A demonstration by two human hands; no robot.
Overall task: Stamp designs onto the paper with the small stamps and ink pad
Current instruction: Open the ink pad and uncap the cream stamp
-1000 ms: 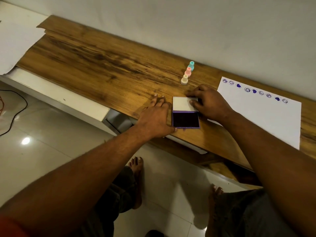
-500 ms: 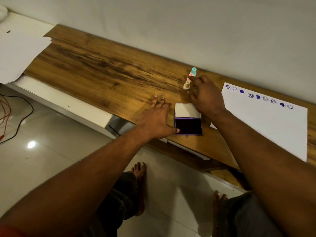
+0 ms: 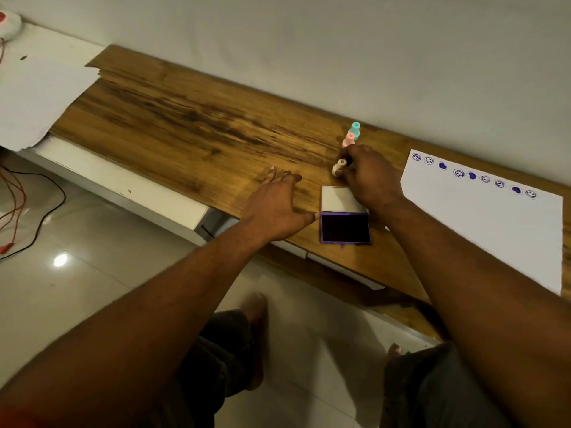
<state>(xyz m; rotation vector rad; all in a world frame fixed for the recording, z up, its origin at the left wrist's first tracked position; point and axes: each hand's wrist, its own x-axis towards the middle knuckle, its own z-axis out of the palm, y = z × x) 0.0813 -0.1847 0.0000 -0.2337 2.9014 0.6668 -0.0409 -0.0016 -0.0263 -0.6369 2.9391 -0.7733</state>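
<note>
An open purple ink pad (image 3: pixel 345 227) lies near the front edge of the wooden table (image 3: pixel 191 125), its pale lid folded back. My left hand (image 3: pixel 278 205) rests flat on the wood just left of the pad, thumb touching its edge. My right hand (image 3: pixel 367 177) is behind the pad, fingers closed on a cream stamp (image 3: pixel 338 167) that is tilted. A pink stamp (image 3: pixel 349 139) and a teal stamp (image 3: pixel 354 130) stand in a row behind it. The white paper (image 3: pixel 500 230) lies to the right with a row of purple prints along its far edge.
A white wall runs right behind the table. A white sheet (image 3: pixel 37 88) overhangs the table's left end. Red and black cables (image 3: pixel 18 208) lie on the tiled floor at left. My bare feet and knees are below the table edge.
My right hand moved from the ink pad's lid back to the stamp row and closed on the cream stamp, tipping it. My left hand stayed beside the pad.
</note>
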